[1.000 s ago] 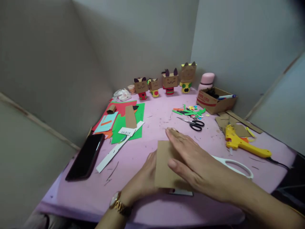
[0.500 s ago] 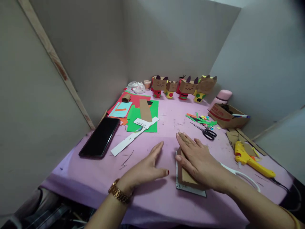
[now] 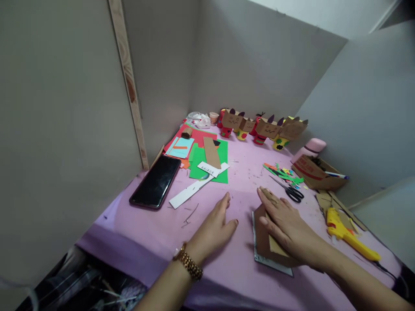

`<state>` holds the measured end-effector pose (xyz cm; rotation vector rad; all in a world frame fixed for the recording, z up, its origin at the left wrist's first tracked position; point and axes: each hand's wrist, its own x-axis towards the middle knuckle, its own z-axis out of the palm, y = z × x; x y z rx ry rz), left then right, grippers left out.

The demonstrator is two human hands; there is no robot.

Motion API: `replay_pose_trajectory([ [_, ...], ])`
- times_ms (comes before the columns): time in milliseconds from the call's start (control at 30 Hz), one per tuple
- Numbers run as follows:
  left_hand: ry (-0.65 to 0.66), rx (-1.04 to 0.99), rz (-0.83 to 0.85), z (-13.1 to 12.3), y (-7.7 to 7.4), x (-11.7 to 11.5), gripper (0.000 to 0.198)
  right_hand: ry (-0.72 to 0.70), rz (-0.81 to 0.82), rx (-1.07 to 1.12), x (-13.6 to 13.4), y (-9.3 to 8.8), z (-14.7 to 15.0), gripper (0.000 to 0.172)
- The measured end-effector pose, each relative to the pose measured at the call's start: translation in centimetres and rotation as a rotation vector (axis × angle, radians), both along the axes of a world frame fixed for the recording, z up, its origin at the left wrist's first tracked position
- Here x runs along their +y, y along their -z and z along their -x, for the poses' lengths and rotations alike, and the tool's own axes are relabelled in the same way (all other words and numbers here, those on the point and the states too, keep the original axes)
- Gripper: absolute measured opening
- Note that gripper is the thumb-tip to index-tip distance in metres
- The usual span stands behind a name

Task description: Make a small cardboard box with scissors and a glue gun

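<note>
My right hand (image 3: 287, 220) lies flat on top of a brown cardboard box (image 3: 262, 229), fingers stretched forward and thumb apart. Under the box is a flat panel (image 3: 274, 267) with a white face and dark edges. The box's right side is hidden by my hand and forearm. To the left, my left hand (image 3: 218, 226) hovers over the pink-covered table (image 3: 227, 276), open and holding nothing, its thumb pointing at the box with a gap between. A gold-coloured watch (image 3: 189, 263) is on that wrist.
Black scissors (image 3: 293, 193), paper scraps (image 3: 285, 173) and a yellow glue gun (image 3: 350, 235) lie right. A phone (image 3: 156, 181), white strips (image 3: 194, 190) and coloured paper (image 3: 223, 149) lie left. Several cardboard-faced figures (image 3: 267, 128) stand behind, near a pink bottle (image 3: 309, 150) and a cardboard tray (image 3: 319, 175).
The view has swung left and tilted, so everything sits farther right. More of the box's left side shows beside my right hand, which stays on it. My left hand remains open beside it.
</note>
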<state>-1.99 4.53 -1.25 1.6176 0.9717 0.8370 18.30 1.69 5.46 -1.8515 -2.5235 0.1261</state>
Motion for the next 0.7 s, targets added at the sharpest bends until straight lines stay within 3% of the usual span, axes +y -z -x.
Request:
replay_pose_trajectory([
  [200,-0.043,-0.035,0.002,0.1,0.4,0.4,0.070,-0.004,0.024,0.243,0.1,-1.0,0.4,0.076],
  [333,-0.049,-0.039,0.025,0.5,-0.1,0.8,0.068,0.048,-0.045,0.432,0.5,-2.4,-1.3,0.077],
  [433,-0.092,0.052,-0.024,-0.2,-3.1,0.4,0.067,0.184,-0.152,0.605,0.1,-2.6,-3.8,0.079],
  [500,-0.109,0.273,-0.203,-1.7,-6.3,-0.3,0.064,0.306,-0.212,0.711,-0.6,-1.9,-5.5,0.078],
  [600,0.089,0.524,-0.395,-5.7,-10.7,-1.3,0.067,0.455,-0.257,0.828,-2.0,-0.2,-7.6,0.076],
  [700,0.232,0.767,-0.502,-10.0,-12.1,-1.3,0.072,0.526,-0.257,0.897,-3.3,1.7,-9.3,0.074],
])
